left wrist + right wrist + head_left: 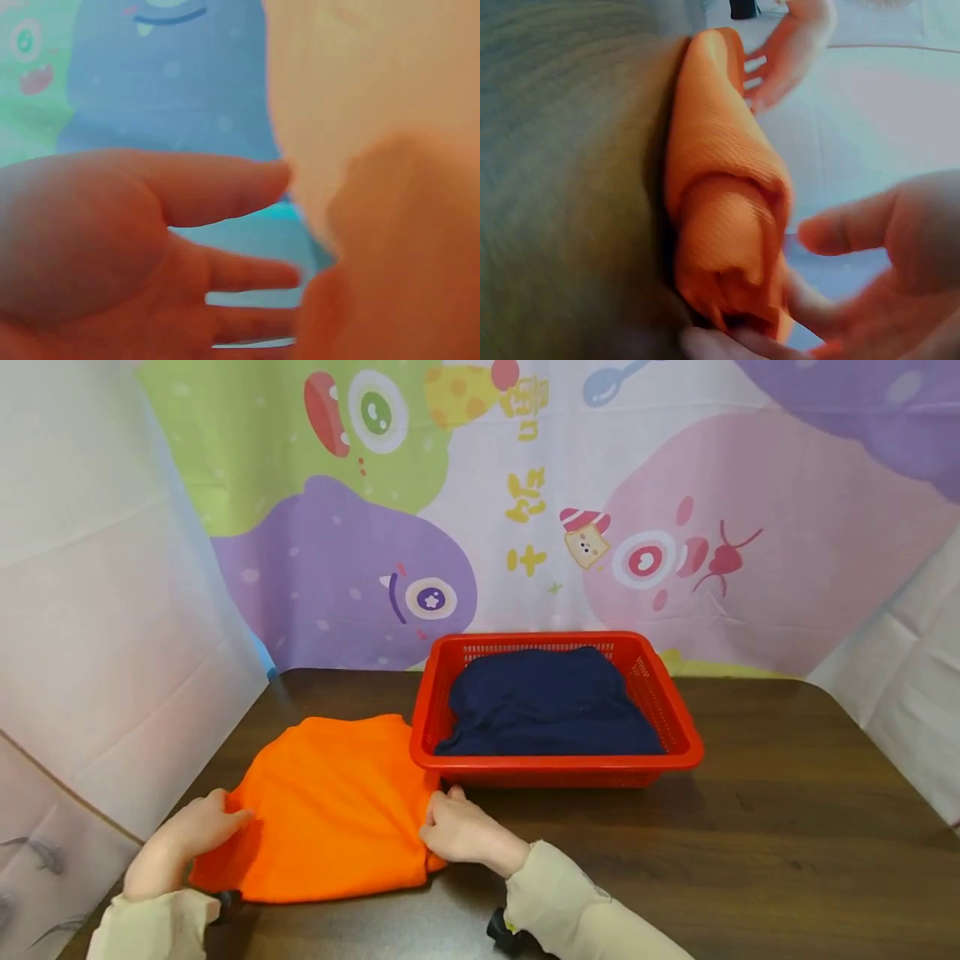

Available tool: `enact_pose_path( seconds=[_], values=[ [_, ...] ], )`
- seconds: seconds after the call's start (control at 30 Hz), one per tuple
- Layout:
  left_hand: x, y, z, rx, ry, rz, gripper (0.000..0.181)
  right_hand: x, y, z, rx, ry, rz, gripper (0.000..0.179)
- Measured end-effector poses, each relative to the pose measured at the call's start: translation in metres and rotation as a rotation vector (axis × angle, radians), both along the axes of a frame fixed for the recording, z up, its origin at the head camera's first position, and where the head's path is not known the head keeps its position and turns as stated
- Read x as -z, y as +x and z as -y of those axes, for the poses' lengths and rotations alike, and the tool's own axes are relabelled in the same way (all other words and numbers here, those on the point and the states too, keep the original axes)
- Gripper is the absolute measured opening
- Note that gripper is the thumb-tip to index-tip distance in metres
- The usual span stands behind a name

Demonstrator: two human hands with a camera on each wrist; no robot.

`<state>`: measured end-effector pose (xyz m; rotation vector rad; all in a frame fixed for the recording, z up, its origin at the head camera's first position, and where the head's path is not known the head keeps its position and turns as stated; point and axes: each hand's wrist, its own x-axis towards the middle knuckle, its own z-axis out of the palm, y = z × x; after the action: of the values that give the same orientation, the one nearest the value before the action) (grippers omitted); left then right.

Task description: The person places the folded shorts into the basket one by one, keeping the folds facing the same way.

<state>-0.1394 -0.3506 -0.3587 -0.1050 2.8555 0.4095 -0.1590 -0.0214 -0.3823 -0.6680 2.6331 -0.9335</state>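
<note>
A folded orange cloth [337, 810], perhaps a garment, lies flat on the table at the left. My left hand [197, 827] is at its left edge; in the left wrist view that hand [150, 240] has a straight thumb and outstretched fingers, the tips partly hidden by the cloth. At the right edge is my right hand [468, 831]. The right wrist view shows this hand [885, 277] with its thumb apart from the orange cloth [727, 165] and its fingers against the cloth's folded end, some tips hidden.
Right behind the cloth stands a red plastic basket [555, 763], its left corner close to the cloth. Inside lies a folded navy cloth [547, 706]. The brown wooden table [787, 810] extends to the right. A printed cartoon curtain [525, 593] hangs behind, with white sheeting [97, 593] at the left.
</note>
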Motion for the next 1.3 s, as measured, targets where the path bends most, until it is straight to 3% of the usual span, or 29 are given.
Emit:
enact_pose_path(
  seconds=[0.1, 0.27, 0.33, 0.47, 0.6, 0.77, 0.9, 1.0, 1.13, 1.3],
  values=[
    [0.005, -0.011, -0.008, -0.045, 0.036, 0.003, 0.07, 0.006, 0.001, 0.009, 0.173, -0.194, 0.064, 0.019],
    [0.011, -0.021, -0.018, -0.126, 0.074, -0.014, 0.076, 0.015, 0.001, 0.026, 0.423, -0.564, 0.231, 0.035],
    [0.013, -0.023, -0.02, -0.146, 0.068, -0.031, 0.076, 0.016, 0.001, 0.03, 0.473, -0.664, 0.294, 0.04],
    [0.017, -0.023, -0.022, -0.158, 0.075, -0.053, 0.074, 0.017, 0.003, 0.031, 0.484, -0.81, 0.452, 0.044],
    [0.018, -0.024, -0.025, -0.179, 0.09, -0.053, 0.075, 0.016, 0.006, 0.03, 0.471, -0.882, 0.599, 0.051],
    [0.017, -0.026, -0.029, -0.202, 0.083, -0.067, 0.076, 0.013, 0.006, 0.032, 0.437, -0.923, 0.656, 0.071],
    [0.016, -0.025, -0.031, -0.224, 0.086, -0.028, 0.083, 0.014, 0.007, 0.033, 0.41, -0.889, 0.681, 0.088],
    [0.016, -0.024, -0.032, -0.24, 0.089, 0.001, 0.091, 0.016, 0.007, 0.032, 0.383, -0.865, 0.701, 0.076],
    [0.018, -0.026, -0.033, -0.225, 0.106, -0.022, 0.091, 0.018, 0.007, 0.032, 0.35, -0.866, 0.676, 0.043],
    [0.018, -0.029, -0.035, -0.233, 0.156, -0.017, 0.09, 0.019, 0.01, 0.033, 0.36, -0.863, 0.605, 0.049]
  ],
)
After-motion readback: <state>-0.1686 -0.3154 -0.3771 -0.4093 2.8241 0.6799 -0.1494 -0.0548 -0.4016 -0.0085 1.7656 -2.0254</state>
